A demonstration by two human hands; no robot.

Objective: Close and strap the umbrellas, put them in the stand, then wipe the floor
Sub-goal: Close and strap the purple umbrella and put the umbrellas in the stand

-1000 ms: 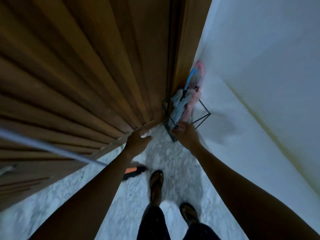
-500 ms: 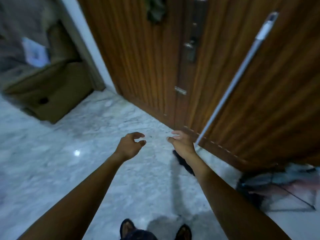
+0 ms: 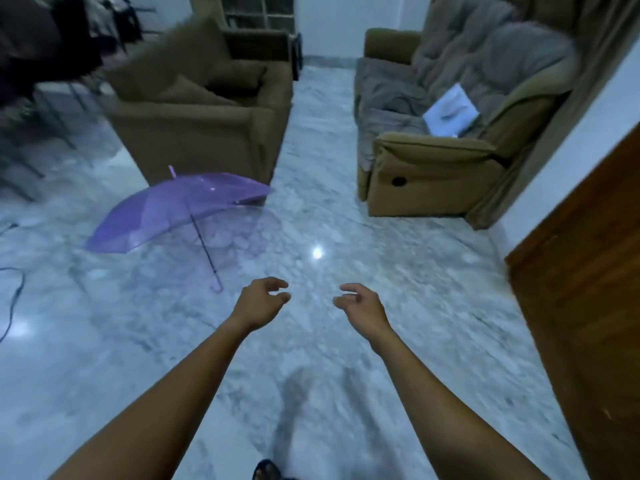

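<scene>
An open purple see-through umbrella (image 3: pixel 173 211) lies tilted on the marble floor (image 3: pixel 311 341) at the left, in front of a brown armchair. Its dark shaft runs down to a hooked handle (image 3: pixel 217 287) that points toward me. My left hand (image 3: pixel 259 304) hovers a little to the right of that handle, empty, fingers loosely curled and apart. My right hand (image 3: pixel 362 310) is held out beside it, also empty with fingers apart. The umbrella stand is out of view.
A brown armchair (image 3: pixel 204 116) stands behind the umbrella. A tan recliner sofa (image 3: pixel 436 133) with a grey blanket and a white paper sits at the right. A wooden door (image 3: pixel 585 306) fills the right edge. A dark cable (image 3: pixel 14 299) lies at the far left.
My view has swung left from the stand in the corner, past the door and mop handle, to the living room. Both hands left the stand and stay empty.
</scene>
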